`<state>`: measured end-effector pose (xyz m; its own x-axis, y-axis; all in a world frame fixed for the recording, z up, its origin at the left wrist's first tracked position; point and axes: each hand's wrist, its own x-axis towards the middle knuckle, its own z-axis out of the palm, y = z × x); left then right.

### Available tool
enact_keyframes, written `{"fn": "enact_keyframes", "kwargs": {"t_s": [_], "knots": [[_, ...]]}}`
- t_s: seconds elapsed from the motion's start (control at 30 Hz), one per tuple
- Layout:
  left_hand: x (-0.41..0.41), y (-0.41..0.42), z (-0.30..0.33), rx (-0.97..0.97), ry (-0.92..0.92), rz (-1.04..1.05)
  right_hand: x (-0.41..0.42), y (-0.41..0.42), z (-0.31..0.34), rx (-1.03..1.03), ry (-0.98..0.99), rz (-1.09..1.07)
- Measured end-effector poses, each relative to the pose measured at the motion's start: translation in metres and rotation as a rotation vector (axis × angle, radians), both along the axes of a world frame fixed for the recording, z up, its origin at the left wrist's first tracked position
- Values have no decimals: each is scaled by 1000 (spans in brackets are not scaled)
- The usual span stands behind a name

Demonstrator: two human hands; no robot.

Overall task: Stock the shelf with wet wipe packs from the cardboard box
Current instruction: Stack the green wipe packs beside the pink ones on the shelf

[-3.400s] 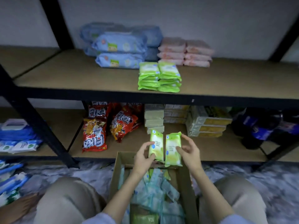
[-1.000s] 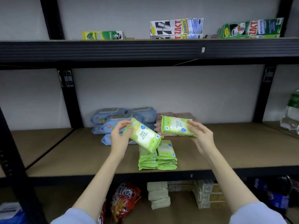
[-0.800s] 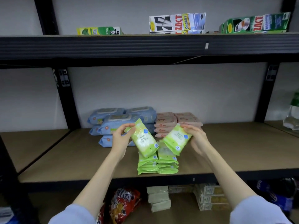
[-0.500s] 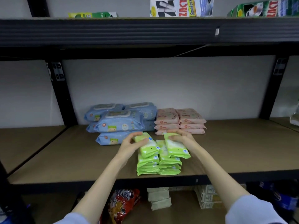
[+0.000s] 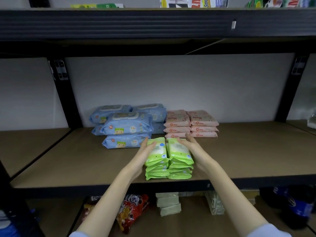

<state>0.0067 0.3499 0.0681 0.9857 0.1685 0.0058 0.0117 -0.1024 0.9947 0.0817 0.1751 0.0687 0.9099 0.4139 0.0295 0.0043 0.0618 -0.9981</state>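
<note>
While both forearms reach forward | left hand, right hand flat, grip spread, flanking green packs | shelf

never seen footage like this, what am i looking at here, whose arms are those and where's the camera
There is no machine here. The camera sits on a person's head and looks forward and down, so the two bare arms reaching in from the bottom are the wearer's own.

The left hand and right hand rest flat against the outer sides of two side-by-side stacks of green wet wipe packs on a brown shelf. They seem to be squaring the stacks up; nothing is lifted.

Behind the green stacks lie blue wipe packs and pink wipe packs. The shelf below holds red snack bags and pale boxes. The cardboard box is out of view.
</note>
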Motion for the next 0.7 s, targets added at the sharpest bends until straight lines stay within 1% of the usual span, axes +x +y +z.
{"fn": "enact_keyframes", "kwargs": {"t_s": [0.03, 0.1, 0.2, 0.27, 0.4, 0.63, 0.7], "knots": [[-2, -1, 0, -8, 1, -5, -1, -3, -2, 65, 42, 1], [-4, -4, -1, -14, 2, -11, -4, -7, -5, 95, 98, 42], [-3, -8, -1, -8, -5, -16, -13, -5, -4, 44, 93, 101], [-2, -8, 1, -24, 10, -10, -14, -3, 0, 1, 82, 73], [-3, -2, 2, -109, 28, 0, -12, -1, 1, 16, 107, 98], [0, -5, 4, -18, 48, 14, -22, 17, 2, -156, 38, 10], [0, -1, 4, -27, 69, 1, -23, 15, 6, -148, 49, 29]]}}
